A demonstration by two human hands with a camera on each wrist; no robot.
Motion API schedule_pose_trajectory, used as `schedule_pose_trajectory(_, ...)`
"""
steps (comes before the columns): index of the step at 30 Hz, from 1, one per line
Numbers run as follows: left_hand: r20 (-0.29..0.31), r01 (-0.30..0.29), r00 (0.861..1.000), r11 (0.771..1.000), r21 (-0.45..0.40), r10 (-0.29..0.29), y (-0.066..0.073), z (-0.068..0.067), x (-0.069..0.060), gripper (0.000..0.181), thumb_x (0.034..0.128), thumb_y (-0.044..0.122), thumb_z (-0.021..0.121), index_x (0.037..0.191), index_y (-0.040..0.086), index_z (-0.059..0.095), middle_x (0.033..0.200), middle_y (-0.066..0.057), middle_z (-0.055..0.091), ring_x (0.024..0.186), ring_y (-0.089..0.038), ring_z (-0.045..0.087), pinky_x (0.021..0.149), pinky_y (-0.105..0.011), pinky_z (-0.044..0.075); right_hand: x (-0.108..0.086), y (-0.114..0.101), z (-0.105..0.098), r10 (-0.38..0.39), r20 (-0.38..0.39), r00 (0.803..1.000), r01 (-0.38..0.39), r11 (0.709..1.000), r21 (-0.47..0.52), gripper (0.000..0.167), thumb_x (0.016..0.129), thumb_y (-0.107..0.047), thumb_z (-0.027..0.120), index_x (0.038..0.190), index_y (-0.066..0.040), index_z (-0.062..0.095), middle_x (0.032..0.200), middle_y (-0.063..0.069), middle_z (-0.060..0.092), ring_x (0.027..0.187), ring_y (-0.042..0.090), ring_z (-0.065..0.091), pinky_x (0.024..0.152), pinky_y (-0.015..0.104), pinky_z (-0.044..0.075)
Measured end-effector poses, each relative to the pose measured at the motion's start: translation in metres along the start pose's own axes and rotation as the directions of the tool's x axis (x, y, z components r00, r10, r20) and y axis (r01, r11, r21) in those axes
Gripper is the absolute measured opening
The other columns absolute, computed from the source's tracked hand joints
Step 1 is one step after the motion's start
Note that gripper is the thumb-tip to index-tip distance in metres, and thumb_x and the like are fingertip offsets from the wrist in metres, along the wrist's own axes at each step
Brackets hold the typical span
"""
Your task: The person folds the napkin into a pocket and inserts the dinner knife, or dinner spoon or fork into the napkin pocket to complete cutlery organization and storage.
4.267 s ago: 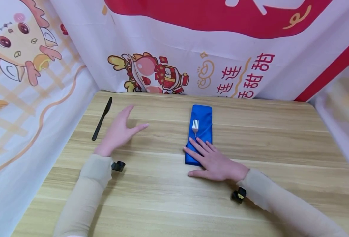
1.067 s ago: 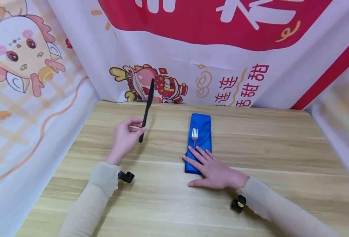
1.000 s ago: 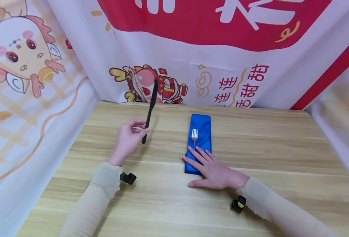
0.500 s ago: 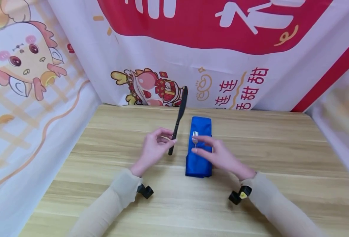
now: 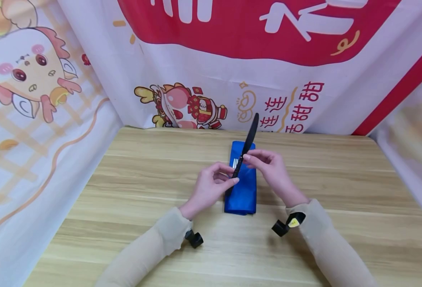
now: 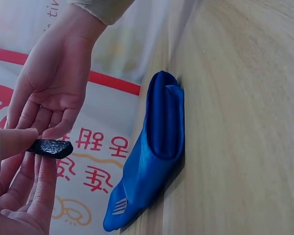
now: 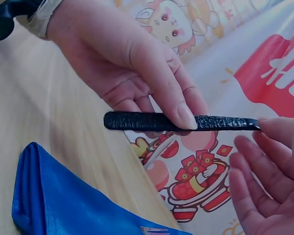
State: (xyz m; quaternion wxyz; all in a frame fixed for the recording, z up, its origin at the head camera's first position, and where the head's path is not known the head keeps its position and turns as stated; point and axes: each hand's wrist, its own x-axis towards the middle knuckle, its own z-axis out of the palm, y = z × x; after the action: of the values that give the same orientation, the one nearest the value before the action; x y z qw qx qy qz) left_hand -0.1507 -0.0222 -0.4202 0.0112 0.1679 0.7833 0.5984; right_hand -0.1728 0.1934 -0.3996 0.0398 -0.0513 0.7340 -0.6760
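A black knife is held up over the folded blue napkin, its blade pointing up and away. My left hand pinches its textured handle between thumb and fingers. With thumb and fingertips, my right hand pinches the knife near where handle meets blade. White-silver fork tines show on the napkin, partly behind the knife; the rest of the fork is hidden. In the left wrist view, the napkin lies on the table below both hands, with the fork tines at its far part.
The wooden table runs up to a printed cloth at the back. Another patterned cloth hangs along the left side. A black wrist device sits on my left cuff, another on the right.
My left hand has picked up the knife from the table's left and carried it right, over the napkin. My right hand has lifted off the napkin and now pinches the knife too.
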Motion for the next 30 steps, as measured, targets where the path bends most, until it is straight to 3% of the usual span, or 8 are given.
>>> schedule_pose_trajectory(9,0.061,-0.063,0.996,0.998,0.001,0.063,0.001,0.012,0.003,0.032,0.0913,0.025,0.080,0.119,0.018,0.066,0.114,0.005,0.068,0.097,-0.015,0.066,0.088,-0.037,0.057,-0.001,0.000,-0.012,-0.085,-0.011,0.996,0.085,0.992,0.097,0.036,0.098,-0.033,0.070,0.117,-0.001,0.069,0.108,0.012,0.074,0.096,0.026,0.072,0.091,0.032,0.055)
schedule_pose_trajectory(12,0.147,-0.072,0.987,0.995,0.074,0.061,-0.001,0.013,0.002,0.051,0.0886,0.035,0.082,0.132,0.020,0.060,0.126,0.007,0.064,0.112,-0.017,0.062,0.098,-0.046,0.051,0.000,-0.004,-0.019,-0.128,-0.032,0.991,0.131,0.984,0.123,0.034,0.099,-0.029,0.070,0.115,0.000,0.069,0.106,0.012,0.074,0.093,0.026,0.072,0.090,0.033,0.056)
schedule_pose_trajectory(15,0.257,-0.086,0.966,0.968,0.237,0.023,-0.001,0.011,-0.001,0.074,0.0853,0.049,0.081,0.145,0.020,0.050,0.143,0.005,0.055,0.128,-0.020,0.053,0.106,-0.049,0.044,0.002,-0.010,-0.029,-0.174,-0.074,0.982,0.184,0.971,0.153,0.029,0.098,-0.024,0.071,0.112,0.001,0.070,0.102,0.012,0.075,0.089,0.026,0.073,0.086,0.033,0.057)
schedule_pose_trajectory(18,0.358,-0.163,0.934,0.883,0.439,-0.005,-0.003,0.011,-0.002,0.092,0.0825,0.066,0.074,0.154,0.019,0.040,0.154,0.000,0.045,0.139,-0.024,0.043,0.110,-0.049,0.039,0.005,-0.016,-0.040,-0.211,-0.113,0.971,0.229,0.955,0.187,0.024,0.097,-0.019,0.072,0.109,0.002,0.071,0.098,0.012,0.075,0.086,0.026,0.073,0.083,0.032,0.058)
schedule_pose_trajectory(22,0.492,-0.345,0.870,0.694,0.632,-0.016,-0.005,0.012,-0.005,0.111,0.0802,0.085,0.055,0.162,0.017,0.025,0.166,-0.006,0.026,0.149,-0.028,0.026,0.118,-0.049,0.026,0.008,-0.025,-0.052,-0.221,-0.150,0.964,0.251,0.943,0.217,0.023,0.095,-0.016,0.074,0.107,0.004,0.071,0.096,0.012,0.075,0.084,0.023,0.073,0.081,0.032,0.058)
schedule_pose_trajectory(24,0.554,-0.417,0.832,0.621,0.664,-0.033,-0.006,0.014,-0.007,0.114,0.0815,0.089,0.046,0.164,0.015,0.016,0.169,-0.007,0.014,0.153,-0.028,0.015,0.121,-0.047,0.016,0.010,-0.028,-0.056,-0.209,-0.158,0.965,0.239,0.949,0.203,0.025,0.095,-0.018,0.075,0.108,0.003,0.070,0.096,0.012,0.075,0.084,0.022,0.073,0.082,0.031,0.058)
schedule_pose_trajectory(27,0.619,-0.467,0.781,0.579,0.669,-0.085,-0.007,0.018,-0.013,0.115,0.0847,0.088,0.040,0.164,0.013,0.006,0.170,-0.008,0.001,0.154,-0.027,0.003,0.122,-0.044,0.008,0.015,-0.031,-0.061,-0.179,-0.160,0.971,0.203,0.969,0.144,0.032,0.094,-0.026,0.076,0.111,0.001,0.071,0.099,0.012,0.074,0.086,0.022,0.073,0.083,0.029,0.057)
schedule_pose_trajectory(30,0.659,-0.484,0.737,0.566,0.667,-0.147,-0.007,0.022,-0.018,0.116,0.0853,0.089,0.037,0.164,0.012,0.000,0.170,-0.007,-0.006,0.154,-0.027,-0.003,0.122,-0.042,0.005,0.022,-0.028,-0.063,-0.153,-0.149,0.977,0.168,0.982,0.092,0.038,0.093,-0.032,0.076,0.114,-0.001,0.071,0.102,0.012,0.073,0.091,0.026,0.073,0.084,0.029,0.057)
